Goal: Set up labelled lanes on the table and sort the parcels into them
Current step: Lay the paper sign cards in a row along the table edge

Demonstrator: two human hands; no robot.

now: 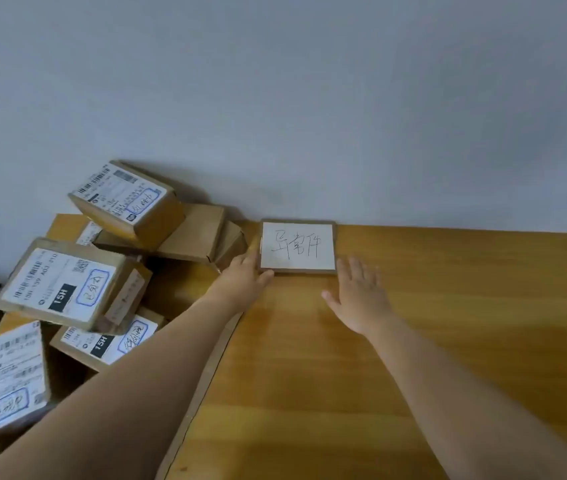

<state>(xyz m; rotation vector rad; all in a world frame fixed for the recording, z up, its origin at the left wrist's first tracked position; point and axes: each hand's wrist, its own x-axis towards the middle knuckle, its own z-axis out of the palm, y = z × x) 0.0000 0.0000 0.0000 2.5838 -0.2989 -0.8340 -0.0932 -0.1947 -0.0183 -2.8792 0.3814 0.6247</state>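
Flanking the label card (297,247), both hands lie open: left hand (245,277) touching its lower-left corner, right hand (358,292) flat on the table (448,323) just beside. The card rests at the far edge by the wall (309,98) — likely light, stiff — hold by opposite edges.

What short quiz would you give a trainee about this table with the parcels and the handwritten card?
1. True or false: the handwritten card sits at the far edge of the table, by the wall.
2. The parcels are piled: A) left of the card, B) right of the card, C) on top of the card.
3. Fill in: the right hand lies ___ on the table, fingers straight.
Key: 1 true; 2 A; 3 flat.
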